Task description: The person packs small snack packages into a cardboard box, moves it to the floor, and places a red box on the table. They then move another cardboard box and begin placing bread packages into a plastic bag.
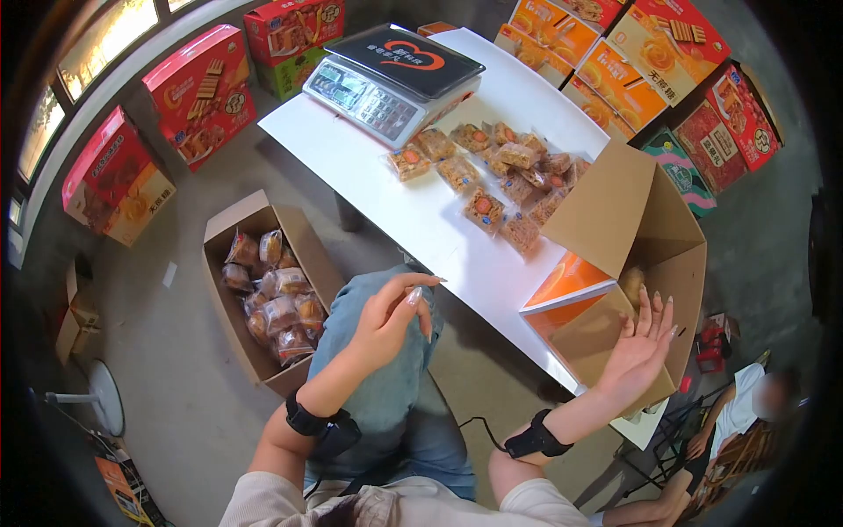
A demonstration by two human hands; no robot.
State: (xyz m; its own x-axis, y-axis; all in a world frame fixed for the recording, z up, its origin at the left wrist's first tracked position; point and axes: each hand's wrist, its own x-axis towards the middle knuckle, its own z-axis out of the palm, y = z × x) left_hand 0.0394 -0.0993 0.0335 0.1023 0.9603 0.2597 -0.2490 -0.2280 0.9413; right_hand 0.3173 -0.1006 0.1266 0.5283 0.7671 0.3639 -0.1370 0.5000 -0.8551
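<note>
My left hand (391,318) hovers over my left knee, its fingers loosely stretched and holding nothing. My right hand (639,350) is raised at the near side of an open cardboard carton (604,206) on the table's right end, fingers spread and pointing toward the opening. Most of the carton's inside is hidden by its flaps and my hand; a pale yellowish item (631,285) shows just beyond the fingertips. An orange printed box (566,288) stands against the carton. Individually wrapped snack bars (484,211) lie in a loose pile left of it on the white table (351,158).
A digital scale (364,95) stands at the table's far end. On the floor by my left leg, an open carton (306,241) holds wrapped cakes (285,312). Red gift boxes (202,97) and orange boxes (615,83) line the walls. A person (738,413) sits at right.
</note>
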